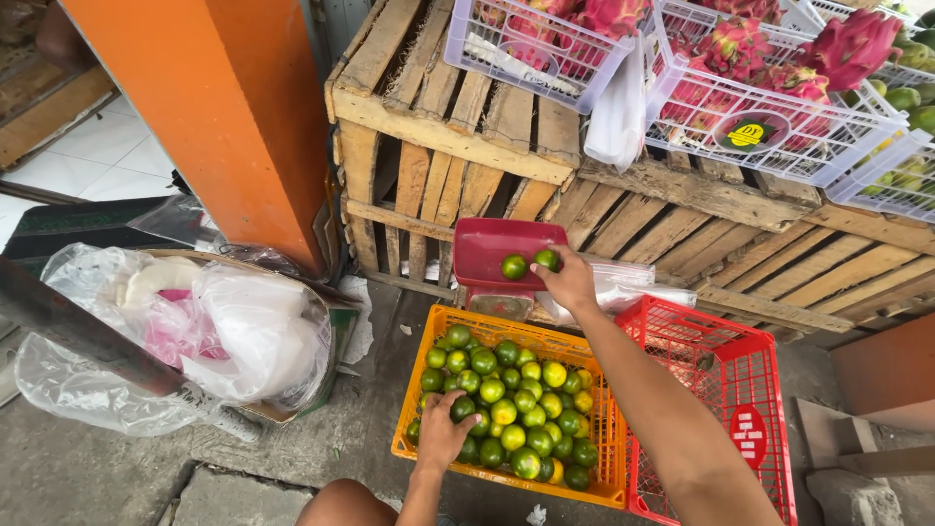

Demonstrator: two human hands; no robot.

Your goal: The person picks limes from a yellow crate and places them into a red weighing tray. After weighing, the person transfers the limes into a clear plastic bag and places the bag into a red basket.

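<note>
You are looking down at a street-side fruit stall in daylight, where an orange pillar (234, 117) rises from a cracked concrete floor (97, 477) beside white floor tiles (107, 146). Stacked wooden crates (438, 127) of weathered slats form the counter ahead of you, carrying white plastic baskets (779, 127) of pink dragon fruit (847, 44). At your left, a cardboard box (321, 321) stuffed with crumpled plastic bags (234, 331) sits by the pillar.

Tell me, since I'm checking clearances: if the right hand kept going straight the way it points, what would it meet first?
The right hand points toward the red scale tray. It would likely meet the green citrus at its fingertips first, then the second citrus; depth is unclear.
</note>
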